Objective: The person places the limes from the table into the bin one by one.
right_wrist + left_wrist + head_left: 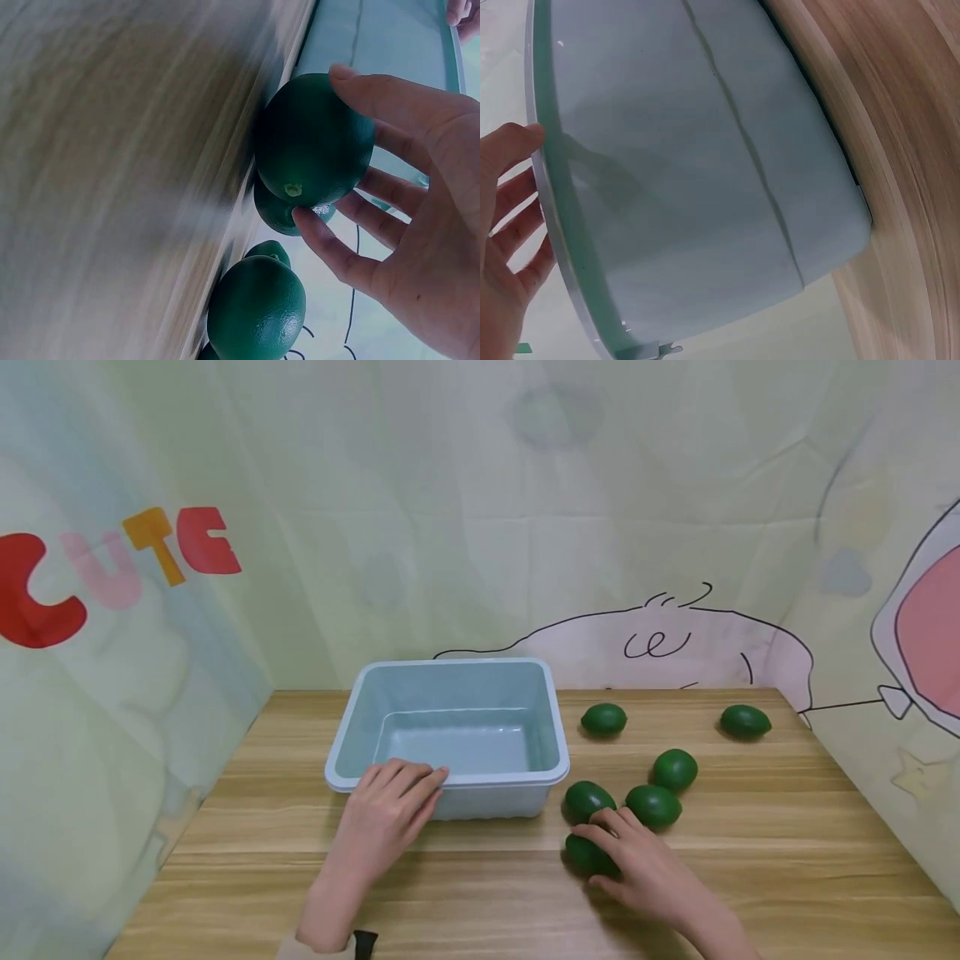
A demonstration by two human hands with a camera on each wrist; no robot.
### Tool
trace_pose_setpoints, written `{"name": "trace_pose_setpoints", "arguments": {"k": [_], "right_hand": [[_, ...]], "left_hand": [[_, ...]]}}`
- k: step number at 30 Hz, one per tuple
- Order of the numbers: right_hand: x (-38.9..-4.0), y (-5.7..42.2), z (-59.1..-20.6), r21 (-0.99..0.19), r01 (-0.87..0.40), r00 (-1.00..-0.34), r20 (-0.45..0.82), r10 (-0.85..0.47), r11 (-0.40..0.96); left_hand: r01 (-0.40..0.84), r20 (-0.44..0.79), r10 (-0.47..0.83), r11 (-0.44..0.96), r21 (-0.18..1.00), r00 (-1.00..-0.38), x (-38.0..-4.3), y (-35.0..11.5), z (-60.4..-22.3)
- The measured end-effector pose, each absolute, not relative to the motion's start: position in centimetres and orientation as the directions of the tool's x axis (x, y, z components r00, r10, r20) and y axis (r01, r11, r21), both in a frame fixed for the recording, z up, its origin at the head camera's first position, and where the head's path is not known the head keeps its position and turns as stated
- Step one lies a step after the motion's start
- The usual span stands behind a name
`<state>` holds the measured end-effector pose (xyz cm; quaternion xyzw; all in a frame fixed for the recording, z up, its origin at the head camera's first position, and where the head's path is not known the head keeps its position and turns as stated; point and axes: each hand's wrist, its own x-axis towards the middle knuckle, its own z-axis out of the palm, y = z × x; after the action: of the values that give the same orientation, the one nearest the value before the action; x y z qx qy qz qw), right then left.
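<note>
a: right hand (637, 868), state?
b: part-closed. thumb on one side, fingers curved round the other, with the nearest green fruit (580, 853) between them. how firm the hold is, cannot tell.
a: fruit lifted off the table (480, 902)?
b: it sits low, to the near right of the blue bin (495, 802); contact underneath not resolved.
a: long axis?
b: stem nub (292, 190) faces the right wrist camera, so the axis appears to run roughly along that line of sight. judgement only: in the head view the hand covers one end.
a: bin, relative to the fruit?
b: left and farther from the body, apart from it. the bin's near right corner is the closest part. i judge this offset the relation that counts, plus height: the rim stands above the fruit.
a: anything crowding?
b: a second fruit (585, 800) lies just beyond, between the fingertips and that corner. a third fruit (657, 808) lies just past the knuckles, farther right. whether the first two touch, unclear.
a: left hand (386, 803)?
b: fingers bent over the bin's near rim, left of its middle, thumb on the rim's outer side. it has hold of the bin and no fruit. the right hand is the nearer one to the fruit, the left to the bin.
</note>
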<state>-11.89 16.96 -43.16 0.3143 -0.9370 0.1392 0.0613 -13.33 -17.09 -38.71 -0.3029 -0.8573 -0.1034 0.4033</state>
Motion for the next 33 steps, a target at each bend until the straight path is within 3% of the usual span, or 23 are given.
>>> {"name": "trace_pose_setpoints", "arguments": {"k": [4,11,16,25,33], "right_hand": [[-11.90,16.88,-43.14,-0.233,-0.599,-0.801,0.188,-0.569,0.766],[-11.88,16.85,-43.43,-0.254,-0.587,-0.809,0.148,-0.569,0.768],[-11.81,16.90,-43.66,-0.269,-0.584,-0.809,0.123,-0.574,0.766],[-11.93,16.93,-43.58,-0.276,-0.596,-0.799,0.115,-0.590,0.754],[-11.87,16.94,-43.50,-0.265,-0.599,-0.797,0.116,-0.592,0.755]], "left_hand": [[0.611,0.768,0.439,0.787,-0.079,-0.466,-13.45,-17.07,-38.67],[0.588,0.732,0.438,0.807,-0.063,-0.522,-13.28,-17.10,-38.67],[0.593,0.741,0.439,0.802,-0.069,-0.508,-13.43,-17.10,-38.83],[0.579,0.717,0.437,0.813,-0.057,-0.543,-13.11,-17.04,-38.76],[0.606,0.761,0.439,0.792,-0.076,-0.478,-13.32,-16.95,-38.75]]}}
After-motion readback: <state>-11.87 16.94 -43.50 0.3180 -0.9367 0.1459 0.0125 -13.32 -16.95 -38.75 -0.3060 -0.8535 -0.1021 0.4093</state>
